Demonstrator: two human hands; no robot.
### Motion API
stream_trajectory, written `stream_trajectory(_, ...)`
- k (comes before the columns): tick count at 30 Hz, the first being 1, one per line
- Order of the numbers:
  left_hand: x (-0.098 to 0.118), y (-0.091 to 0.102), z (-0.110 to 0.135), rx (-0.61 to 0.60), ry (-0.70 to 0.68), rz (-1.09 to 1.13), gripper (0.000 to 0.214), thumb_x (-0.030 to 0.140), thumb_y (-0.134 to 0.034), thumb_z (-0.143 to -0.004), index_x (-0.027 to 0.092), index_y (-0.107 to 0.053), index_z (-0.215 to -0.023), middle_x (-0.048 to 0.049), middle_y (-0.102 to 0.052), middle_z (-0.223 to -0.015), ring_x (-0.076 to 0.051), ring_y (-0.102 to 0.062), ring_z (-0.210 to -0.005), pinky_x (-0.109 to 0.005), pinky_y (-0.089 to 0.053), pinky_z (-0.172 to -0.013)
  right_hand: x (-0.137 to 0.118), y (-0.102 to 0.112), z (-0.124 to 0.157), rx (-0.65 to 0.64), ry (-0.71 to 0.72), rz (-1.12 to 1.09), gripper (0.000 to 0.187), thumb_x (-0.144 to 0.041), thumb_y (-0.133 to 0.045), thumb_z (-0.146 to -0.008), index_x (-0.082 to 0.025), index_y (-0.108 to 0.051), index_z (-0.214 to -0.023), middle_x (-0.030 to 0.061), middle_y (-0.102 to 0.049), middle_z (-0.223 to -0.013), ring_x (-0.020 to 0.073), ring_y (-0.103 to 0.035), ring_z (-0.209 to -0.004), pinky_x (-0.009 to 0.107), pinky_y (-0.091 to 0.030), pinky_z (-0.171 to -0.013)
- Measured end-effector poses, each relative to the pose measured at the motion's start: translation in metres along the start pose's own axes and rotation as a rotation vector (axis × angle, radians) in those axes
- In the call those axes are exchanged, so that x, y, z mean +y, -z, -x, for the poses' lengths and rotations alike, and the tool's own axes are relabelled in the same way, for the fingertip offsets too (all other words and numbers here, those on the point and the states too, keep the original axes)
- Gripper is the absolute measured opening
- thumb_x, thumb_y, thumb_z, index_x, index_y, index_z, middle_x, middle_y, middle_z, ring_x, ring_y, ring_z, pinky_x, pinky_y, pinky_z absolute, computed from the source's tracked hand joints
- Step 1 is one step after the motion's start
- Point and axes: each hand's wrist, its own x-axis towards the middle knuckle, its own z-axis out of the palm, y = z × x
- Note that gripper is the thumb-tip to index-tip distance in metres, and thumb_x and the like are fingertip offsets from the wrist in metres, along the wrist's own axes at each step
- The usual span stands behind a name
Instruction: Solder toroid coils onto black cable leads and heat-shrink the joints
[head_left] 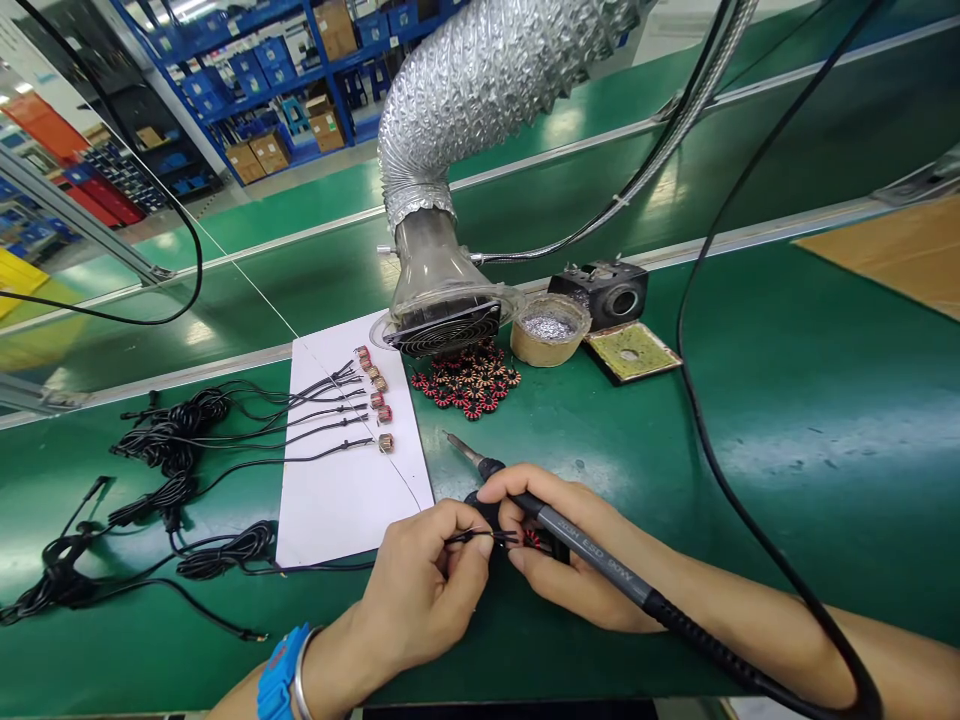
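1. Left hand (420, 580): thumb and forefinger pinched together on a thin black cable (461, 537).
2. Right hand (581, 505): fingers curled around a grey, pen-shaped soldering iron (592, 557); a small red-and-black ring coil (532, 539), partly hidden, shows beside the thumb.
3. White rectangular sheet (330, 510): lies just beyond the left fingers.

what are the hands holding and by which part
Left hand: black cable, near its end. Right hand: soldering iron, near the front of its handle; apparently a red-black coil too, hold partly hidden.
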Motion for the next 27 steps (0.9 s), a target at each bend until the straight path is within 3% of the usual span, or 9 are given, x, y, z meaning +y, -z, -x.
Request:
stream_trajectory(16, -0.0019, 0.0006, 0.0007, 0.033, -0.118, -0.139, 0.01, 0.02, -0.048, -0.09, 0.017, -0.058, -0.089, 0.0074, -0.04, -0.053, -0.007, -0.035, -0.043, -0.019, -0.028, -0.045, 0.0018, -0.0015, -0.0009, 0.067, -0.061, -0.113, 0.035, -0.015, -0.055, -0.082, -0.023, -0.044, -0.114, -0.003, -0.052, -0.08, 0.0053, -0.045, -0.057, 0.014, -0.033, -0.046)
stream_trajectory(22, -0.0038, -0.0031, -0.0006, 0.104, -0.259, -0.311, 0.01, 0.019, -0.05, -0.087, 0.017, -0.06, -0.087, 0.003, -0.056, -0.058, -0.009, -0.048, -0.048, -0.021, -0.036, -0.051, 0.0027, -0.0026, -0.0012, 0.098, -0.048, -0.06, 0.034, -0.016, -0.056, -0.08, -0.022, -0.047, -0.112, -0.0031, -0.055, -0.079, 0.0052, -0.046, -0.055, 0.015, -0.037, -0.048)
stream_trajectory(27, -0.0043, -0.0022, 0.0004, 0.083, -0.254, -0.291, 0.011, 0.019, -0.052, -0.088, 0.016, -0.062, -0.091, 0.0002, -0.063, -0.064, -0.011, -0.054, -0.052, -0.022, -0.04, -0.053, 0.002, -0.0014, -0.0004, 0.103, -0.007, -0.018, 0.034, -0.017, -0.055, -0.082, -0.023, -0.047, -0.114, -0.0027, -0.057, -0.08, 0.0059, -0.049, -0.056, 0.016, -0.04, -0.05)
